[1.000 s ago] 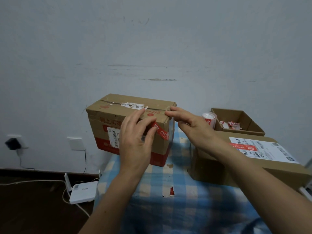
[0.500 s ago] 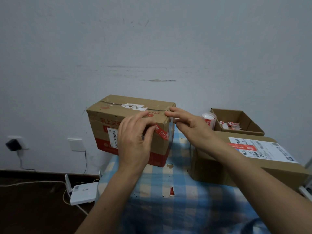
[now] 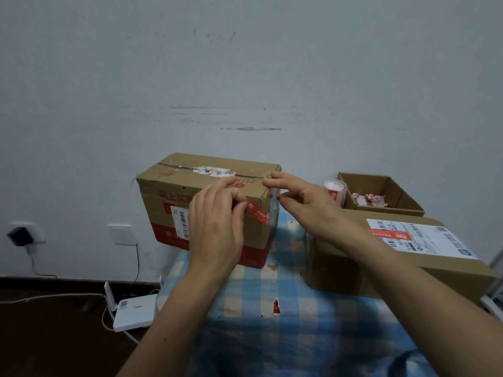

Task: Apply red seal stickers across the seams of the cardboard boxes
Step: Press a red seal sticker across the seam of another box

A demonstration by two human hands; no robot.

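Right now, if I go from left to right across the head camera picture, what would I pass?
Black plug → white router → red-bottomed box → sticker roll → small open box.

Left hand (image 3: 215,229) pulls its fingers in from a looser spread, now bunched with the thumb, pressing the upper-left end of the red seal sticker (image 3: 258,213) on the cardboard box (image 3: 212,161) front.
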